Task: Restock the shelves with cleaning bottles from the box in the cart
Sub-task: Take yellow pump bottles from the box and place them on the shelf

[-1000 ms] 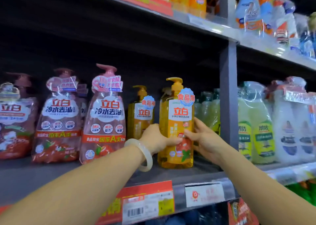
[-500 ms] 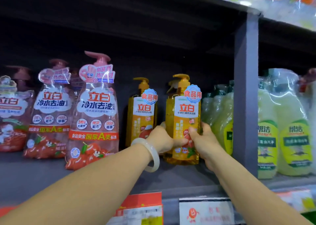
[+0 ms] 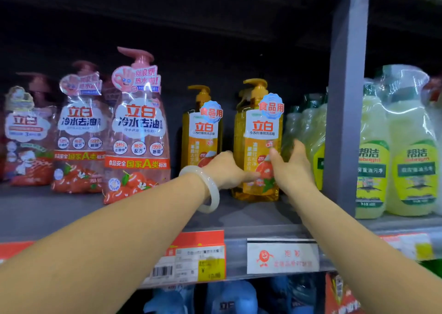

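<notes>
A flat grey metal shelf (image 3: pixel 35 208) holds rows of soap bottles, and a grey upright post (image 3: pixel 344 103) splits it into two parts. On the left part stand three pink pump bottles wrapped in shiny plastic (image 3: pixel 138 132), then a yellow-orange pump bottle with a white label (image 3: pixel 202 132) set further back, then another yellow-orange pump bottle (image 3: pixel 259 144) nearer the front, with pale green bottles in clear wrap (image 3: pixel 311 127) just beside the post. Right of the post stand more pale green bottles with green labels (image 3: pixel 411 146), and paper price tags (image 3: pixel 198 258) are stuck along the shelf's front edge.
</notes>
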A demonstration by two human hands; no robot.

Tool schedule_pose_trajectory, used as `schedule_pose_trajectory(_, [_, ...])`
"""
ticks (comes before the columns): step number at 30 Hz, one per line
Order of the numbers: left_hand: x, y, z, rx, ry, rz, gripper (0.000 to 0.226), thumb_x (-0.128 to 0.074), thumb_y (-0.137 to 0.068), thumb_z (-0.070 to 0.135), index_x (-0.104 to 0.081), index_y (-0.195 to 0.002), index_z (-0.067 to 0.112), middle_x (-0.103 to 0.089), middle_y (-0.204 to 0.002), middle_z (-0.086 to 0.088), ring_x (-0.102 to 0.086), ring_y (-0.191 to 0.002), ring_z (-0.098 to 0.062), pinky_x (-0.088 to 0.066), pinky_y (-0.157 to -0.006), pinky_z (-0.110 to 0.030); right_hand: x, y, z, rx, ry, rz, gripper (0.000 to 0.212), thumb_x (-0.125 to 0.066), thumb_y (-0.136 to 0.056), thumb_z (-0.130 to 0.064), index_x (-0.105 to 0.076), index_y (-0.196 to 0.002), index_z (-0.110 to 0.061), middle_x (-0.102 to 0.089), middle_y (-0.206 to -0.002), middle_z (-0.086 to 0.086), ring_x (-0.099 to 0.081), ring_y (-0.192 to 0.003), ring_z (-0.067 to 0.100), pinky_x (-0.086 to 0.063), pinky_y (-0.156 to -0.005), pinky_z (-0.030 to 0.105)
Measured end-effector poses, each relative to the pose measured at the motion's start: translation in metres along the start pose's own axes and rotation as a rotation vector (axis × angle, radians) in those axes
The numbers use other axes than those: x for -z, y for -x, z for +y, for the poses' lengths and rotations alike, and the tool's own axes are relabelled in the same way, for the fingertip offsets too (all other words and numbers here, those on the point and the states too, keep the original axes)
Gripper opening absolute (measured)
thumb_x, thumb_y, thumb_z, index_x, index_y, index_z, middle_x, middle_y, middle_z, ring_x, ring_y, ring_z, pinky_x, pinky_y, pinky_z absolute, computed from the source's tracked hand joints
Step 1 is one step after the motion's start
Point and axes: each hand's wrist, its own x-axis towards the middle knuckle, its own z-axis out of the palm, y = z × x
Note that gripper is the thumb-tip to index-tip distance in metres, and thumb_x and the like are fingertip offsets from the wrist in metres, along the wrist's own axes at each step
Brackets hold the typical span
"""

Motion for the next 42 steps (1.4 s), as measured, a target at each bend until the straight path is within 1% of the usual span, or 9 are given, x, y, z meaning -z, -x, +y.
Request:
schedule_pose_trajectory(3, [0.023, 0.017, 0.006, -0.095, -0.154, 0.122, 0.056, -0.066, -0.085, 0.035, -0.048, -0.131, 0.01, -0.055, -0.128, -0.006, -0.052, -0.105, -0.015, -0.039, -0.081, -0.023, 0.004, 0.022, -0.019, 0.3, 0.144, 0.036, 0.056, -0.057, -0.092, -0.024, -0.035, -0.142, -0.014, -0.045, -0.141, 0.006, -0.045, -0.128, 0.026, -0.042, -0.104, 0.041])
schedule_pose_trajectory(7, [0.068, 0.061, 0.003, -0.243, -0.357, 0.278, 0.045, -0.065, -0.085, 0.034, -0.056, -0.121, 0.01, -0.061, -0.115, -0.007, -0.057, -0.103, -0.022, -0.042, -0.08, -0.027, -0.007, 0.06, -0.068, 0.513, 0.333, -0.097, 0.05, -0.058, -0.09, -0.022, -0.042, -0.136, -0.012, -0.047, -0.139, 0.008, -0.044, -0.127, 0.026, -0.034, -0.101, 0.031])
schedule_pose_trajectory(11, [0.135, 0.131, -0.035, -0.221, -0.581, 0.358, 0.032, -0.064, -0.083, 0.028, -0.062, -0.108, 0.007, -0.065, -0.11, -0.013, -0.06, -0.101, -0.031, -0.045, -0.077, -0.031, -0.054, 0.126, -0.127, 0.714, 0.497, -0.259, 0.039, -0.059, -0.087, -0.025, -0.053, -0.123, -0.01, -0.053, -0.125, 0.018, -0.051, -0.116, 0.036, -0.041, -0.09, 0.038])
schedule_pose_trajectory(15, [0.215, 0.234, -0.097, -0.022, -0.823, 0.38, 0.037, -0.067, -0.082, 0.033, -0.065, -0.104, 0.004, -0.066, -0.105, -0.018, -0.061, -0.099, -0.036, -0.047, -0.082, -0.039, -0.123, 0.225, -0.176, 0.926, 0.61, -0.423, 0.038, -0.059, -0.087, -0.022, -0.052, -0.121, -0.007, -0.051, -0.125, 0.022, -0.05, -0.117, 0.039, -0.042, -0.093, 0.043])
schedule_pose_trajectory(21, [0.313, 0.434, -0.204, 0.478, -0.956, 0.222, 0.043, -0.068, -0.08, 0.035, -0.065, -0.109, 0.003, -0.064, -0.099, -0.02, -0.06, -0.089, -0.034, -0.046, -0.077, -0.038, -0.228, 0.432, -0.24, 1.128, 0.535, -0.822, 0.036, -0.054, -0.089, -0.026, -0.055, -0.116, -0.002, -0.057, -0.119, 0.024, -0.056, -0.11, 0.041, -0.046, -0.089, 0.043])
schedule_pose_trajectory(25, [0.357, 0.564, -0.272, 0.768, -0.961, 0.169, 0.046, -0.068, -0.081, 0.033, -0.063, -0.112, -0.001, -0.064, -0.111, -0.022, -0.06, -0.103, -0.037, -0.046, -0.083, -0.041, -0.283, 0.574, -0.262, 1.188, 0.421, -1.076, 0.041, -0.058, -0.089, -0.027, -0.051, -0.124, -0.006, -0.052, -0.126, 0.022, -0.052, -0.116, 0.038, -0.045, -0.09, 0.04])
schedule_pose_trajectory(32, [0.406, 0.733, -0.36, 1.135, -0.878, 0.126, 0.045, -0.066, -0.085, 0.035, -0.06, -0.118, 0.004, -0.062, -0.118, -0.013, -0.058, -0.108, -0.033, -0.046, -0.086, -0.038, -0.371, 0.749, -0.274, 1.198, 0.337, -1.449, 0.017, -0.054, -0.09, -0.024, -0.055, -0.093, -0.007, -0.055, -0.118, 0.021, -0.054, -0.111, 0.038, -0.044, -0.079, 0.035])
schedule_pose_trajectory(38, [0.431, 0.806, -0.452, 1.32, -0.795, 0.044, 0.043, -0.062, -0.087, 0.037, -0.059, -0.116, 0.006, -0.062, -0.113, -0.012, -0.058, -0.103, -0.03, -0.046, -0.078, -0.035, -0.467, 0.834, -0.258, 1.137, 0.375, -1.594, 0.016, -0.055, -0.09, -0.024, -0.05, -0.095, -0.009, -0.05, -0.113, 0.016, -0.052, -0.112, 0.036, -0.039, -0.074, 0.037])
schedule_pose_trajectory(42, [0.442, 0.825, -0.518, 1.404, -0.672, -0.029, 0.05, -0.059, -0.089, 0.038, -0.053, -0.129, 0.009, -0.058, -0.126, -0.011, -0.056, -0.114, -0.028, -0.047, -0.091, -0.036, -0.533, 0.878, -0.237, 1.043, 0.418, -1.713, 0.032, -0.056, -0.088, -0.025, -0.055, -0.114, -0.007, -0.057, -0.117, 0.016, -0.056, -0.111, 0.037, -0.048, -0.084, 0.04])
